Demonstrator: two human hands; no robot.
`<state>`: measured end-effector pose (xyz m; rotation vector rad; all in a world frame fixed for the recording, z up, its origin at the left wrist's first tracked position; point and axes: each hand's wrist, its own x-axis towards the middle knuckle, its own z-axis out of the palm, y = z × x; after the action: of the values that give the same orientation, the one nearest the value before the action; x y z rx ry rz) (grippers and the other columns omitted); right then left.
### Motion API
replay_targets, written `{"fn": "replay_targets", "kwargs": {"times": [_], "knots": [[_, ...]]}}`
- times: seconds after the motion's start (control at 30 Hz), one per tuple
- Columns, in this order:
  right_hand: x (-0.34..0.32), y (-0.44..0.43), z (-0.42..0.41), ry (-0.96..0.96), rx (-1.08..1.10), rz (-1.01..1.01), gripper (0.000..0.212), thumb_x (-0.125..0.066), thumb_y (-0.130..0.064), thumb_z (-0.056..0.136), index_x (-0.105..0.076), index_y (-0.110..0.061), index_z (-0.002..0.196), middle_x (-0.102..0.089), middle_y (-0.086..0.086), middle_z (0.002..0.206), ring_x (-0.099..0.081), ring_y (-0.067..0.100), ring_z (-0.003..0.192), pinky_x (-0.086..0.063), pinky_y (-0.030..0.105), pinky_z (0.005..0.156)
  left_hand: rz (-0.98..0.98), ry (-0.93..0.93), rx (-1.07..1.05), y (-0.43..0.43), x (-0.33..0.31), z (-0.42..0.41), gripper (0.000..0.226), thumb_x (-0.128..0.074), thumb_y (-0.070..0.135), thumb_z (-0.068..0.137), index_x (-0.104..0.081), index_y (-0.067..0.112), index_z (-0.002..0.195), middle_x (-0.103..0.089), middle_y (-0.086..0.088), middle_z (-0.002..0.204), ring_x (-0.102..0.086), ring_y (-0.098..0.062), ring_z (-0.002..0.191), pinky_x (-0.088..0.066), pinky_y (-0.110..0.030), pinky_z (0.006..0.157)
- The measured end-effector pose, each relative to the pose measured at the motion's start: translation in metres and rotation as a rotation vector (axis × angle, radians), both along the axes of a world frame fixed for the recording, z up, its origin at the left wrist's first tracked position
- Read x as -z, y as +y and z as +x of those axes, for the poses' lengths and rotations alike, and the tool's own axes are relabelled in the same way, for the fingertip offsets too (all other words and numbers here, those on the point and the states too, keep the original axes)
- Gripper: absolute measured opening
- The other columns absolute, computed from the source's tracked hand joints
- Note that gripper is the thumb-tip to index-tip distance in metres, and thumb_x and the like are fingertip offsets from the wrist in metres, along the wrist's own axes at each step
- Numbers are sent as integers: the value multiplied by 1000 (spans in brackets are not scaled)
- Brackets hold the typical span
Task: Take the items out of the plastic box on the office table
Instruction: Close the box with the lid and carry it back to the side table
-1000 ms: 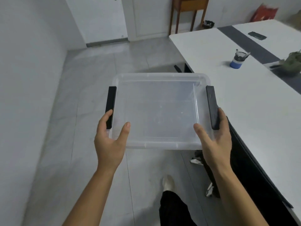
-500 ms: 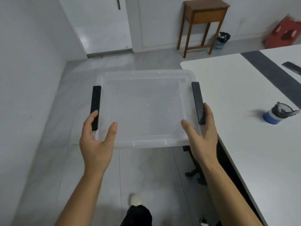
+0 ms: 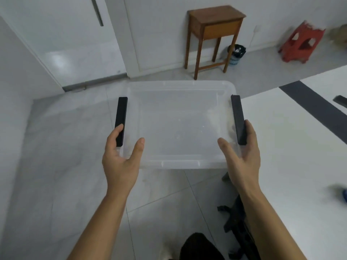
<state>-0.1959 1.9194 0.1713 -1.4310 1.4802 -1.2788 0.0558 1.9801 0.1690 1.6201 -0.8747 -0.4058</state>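
I hold a clear plastic box (image 3: pixel 178 124) with two black side clips in the air over the floor, left of the white office table (image 3: pixel 293 139). Nothing shows inside the box. My left hand (image 3: pixel 122 156) grips its near left corner, thumb on top beside the left black clip (image 3: pixel 121 121). My right hand (image 3: pixel 242 152) grips the near right corner by the right black clip (image 3: pixel 238 119). The box's right edge overlaps the table's corner in view.
A wooden side table (image 3: pixel 214 34) stands by the far wall, with a small bin (image 3: pixel 235 54) and a red stool (image 3: pixel 302 45) to its right. A dark flat object (image 3: pixel 340 100) and a blurred blue item (image 3: pixel 344 194) lie on the table. A black chair base (image 3: pixel 238 224) sits below.
The view has swung left and up: the side table, bin and stool have come closer into view and the blue cup has slid to the right edge. Both hands keep their grip on the box.
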Motion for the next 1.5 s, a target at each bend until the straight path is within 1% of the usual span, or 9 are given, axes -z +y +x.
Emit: {"fn": "replay_targets", "kwargs": {"times": [0.13,0.27,0.4,0.57,0.9,1.1,1.27,1.4,1.5], "knots": [[7,-93,17,-7,104,-4,82,-67,-38,79,-31,-28,153,-42,-23,145,-42,-16,122,-33,6,95,7,-15,91,-117,4,22,60,-78,29,84,-54,24,138,-60,8,135,-56,-8,125,-46,-37,107],[28,-204,37,-25,153,-8,76,-68,-35,80,-36,-32,148,-48,-33,132,-46,-15,118,-38,6,90,18,-49,140,-242,17,40,60,-78,31,84,-54,24,139,-61,10,133,-57,-8,123,-47,-37,106],[30,-315,62,-67,157,7,78,-68,-36,80,-35,-30,150,-49,-19,140,-49,-2,123,-43,24,99,37,-68,123,-349,11,60,60,-77,30,84,-54,24,139,-60,13,132,-56,-2,123,-46,-29,106],[12,-476,107,-97,89,6,80,-70,-35,81,-33,-29,151,-43,-39,129,-41,-27,113,-37,1,87,29,-68,70,-497,-7,107,59,-76,31,85,-53,27,138,-52,32,121,-47,26,110,-38,-2,95],[21,-747,162,-85,163,-10,78,-72,-28,84,-33,-28,151,-45,-34,131,-41,-26,115,-36,-5,85,-4,-29,145,-785,13,163,57,-76,28,85,-54,26,137,-57,18,128,-48,24,111,-37,-1,95],[12,-891,153,-71,358,15,80,-73,-23,86,-30,-25,154,-42,-21,144,-41,-26,113,-30,-9,83,9,-25,317,-978,3,153,58,-76,30,85,-54,24,138,-57,11,136,-50,2,125,-40,-22,108],[13,-975,108,-86,587,20,76,-72,-20,87,-33,-26,152,-44,-17,146,-43,-24,115,-32,-7,85,19,-59,498,-1109,-1,96,57,-76,29,85,-55,23,137,-59,7,135,-53,-3,124,-42,-16,103],[36,-1071,66,-86,638,22,75,-71,-22,88,-33,-27,152,-44,-20,143,-42,-22,116,-31,-8,85,32,-76,549,-1217,23,49,55,-76,30,85,-55,24,136,-58,12,130,-54,14,111,-39,-1,91],[47,-1155,29,-114,620,43,74,-72,-25,86,-35,-28,151,-45,-20,143,-43,-19,119,-32,-7,85,51,-67,518,-1293,35,15,55,-76,31,85,-55,26,136,-57,14,130,-54,8,112,-40,-2,90]]}}
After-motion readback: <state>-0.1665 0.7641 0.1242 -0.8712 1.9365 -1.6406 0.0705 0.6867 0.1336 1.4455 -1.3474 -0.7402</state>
